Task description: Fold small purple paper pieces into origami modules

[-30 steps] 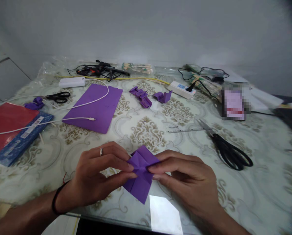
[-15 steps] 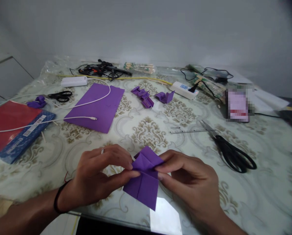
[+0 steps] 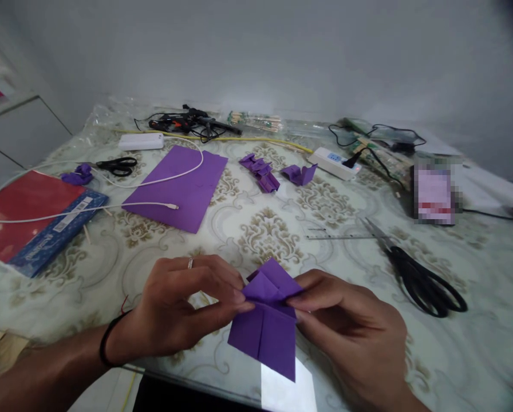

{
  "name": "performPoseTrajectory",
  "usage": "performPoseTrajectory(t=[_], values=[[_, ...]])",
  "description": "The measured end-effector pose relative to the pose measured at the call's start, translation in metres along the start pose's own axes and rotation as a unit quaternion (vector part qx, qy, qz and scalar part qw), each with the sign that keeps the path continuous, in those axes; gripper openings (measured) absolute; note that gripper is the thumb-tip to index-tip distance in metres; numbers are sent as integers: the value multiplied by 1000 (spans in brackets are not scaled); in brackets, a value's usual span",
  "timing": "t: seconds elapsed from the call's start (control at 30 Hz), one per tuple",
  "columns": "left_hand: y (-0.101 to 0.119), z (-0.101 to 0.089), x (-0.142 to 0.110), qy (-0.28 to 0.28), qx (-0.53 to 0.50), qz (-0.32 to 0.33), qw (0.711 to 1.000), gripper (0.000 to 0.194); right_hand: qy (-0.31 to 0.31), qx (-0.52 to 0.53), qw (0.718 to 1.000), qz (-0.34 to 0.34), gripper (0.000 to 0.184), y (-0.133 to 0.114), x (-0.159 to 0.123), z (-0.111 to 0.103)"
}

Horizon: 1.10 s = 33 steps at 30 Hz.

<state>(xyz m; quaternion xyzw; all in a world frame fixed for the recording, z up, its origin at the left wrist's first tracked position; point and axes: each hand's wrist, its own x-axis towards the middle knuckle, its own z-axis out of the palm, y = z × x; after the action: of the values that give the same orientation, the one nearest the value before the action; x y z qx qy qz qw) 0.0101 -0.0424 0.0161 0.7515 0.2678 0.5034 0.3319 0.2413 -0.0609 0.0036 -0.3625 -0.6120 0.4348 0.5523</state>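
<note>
Holding, between left hand (image 3: 174, 315) and right hand (image 3: 359, 332): one folded purple origami paper (image 3: 269, 323), located over the front part of a floral-patterned tabletop (image 3: 334, 257). Layered into angled flaps above the cross-crease; flat below, with one seam down the lower panel.

Grasp, left: pinched between thumb and forefinger at the left end of the cross-crease. Grasp, right: pinched between thumb and forefinger at the opposite edge. Partly hidden at right: remaining fingers, curled behind.

Handling, as judged: very light; thin and springy along the folds; stiffer where layered, limp across the lower panel. Probably dry, with little slip except between layers. Easily dented, miscreased or torn at the corners under hard pressure.

Best taken hold of: at the layered edges beside the cross-crease, lightly, one pinch each side. Best avoided: flap tips and the loose lower corner.

Set out beyond: flat purple paper sheets (image 3: 174, 186), crossed by a white charging cable (image 3: 153, 203); one pleated purple paper strip (image 3: 260, 171); one smaller folded purple piece (image 3: 299, 174), just beside the strip. Lying to the right: large black-handled scissors (image 3: 419, 277), well apart from the folded work.
</note>
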Motion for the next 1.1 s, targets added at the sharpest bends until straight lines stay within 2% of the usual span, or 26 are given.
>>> performPoseTrajectory(t=[0.23, 0.37, 0.47, 0.6, 0.73, 0.87, 0.9, 0.93, 1.03, 1.1], values=[[1, 2, -5, 17, 3, -31, 999, 18, 9, -12, 1000, 1, 21, -2, -4, 1], [0, 5, -7, 59, 21, -56, 996, 22, 37, -6, 999, 22, 18, -4, -3, 3], [0, 4, -7, 57, 18, -50, 997, 25, 70, -25, 997, 30, 20, -2, -4, 4], [3, -1, -6, 37, 8, -90, 995, 26, 105, -35, 992, 52, 27, 1, -6, 1], [4, -6, -4, -3, -36, -136, 990, 27, 100, -23, 992, 73, 28, 1, -8, 0], [1, -2, 0, -58, -70, -168, 981, 68, 67, -23, 995, 72, 32, 0, -7, 3], [0, -1, 1, -73, -76, -184, 977, 69, 54, -26, 996, 68, 33, 0, -7, 4], [0, 0, 2, -85, -77, -198, 974, 61, 39, -32, 997, 64, 35, 1, -8, 4], [2, 1, 4, -109, -36, -230, 966, 21, 10, -60, 997, 51, 37, 3, -11, 4], [3, 0, 4, -115, -1, -234, 965, 10, 12, -82, 996, 34, 38, 5, -14, 3]])
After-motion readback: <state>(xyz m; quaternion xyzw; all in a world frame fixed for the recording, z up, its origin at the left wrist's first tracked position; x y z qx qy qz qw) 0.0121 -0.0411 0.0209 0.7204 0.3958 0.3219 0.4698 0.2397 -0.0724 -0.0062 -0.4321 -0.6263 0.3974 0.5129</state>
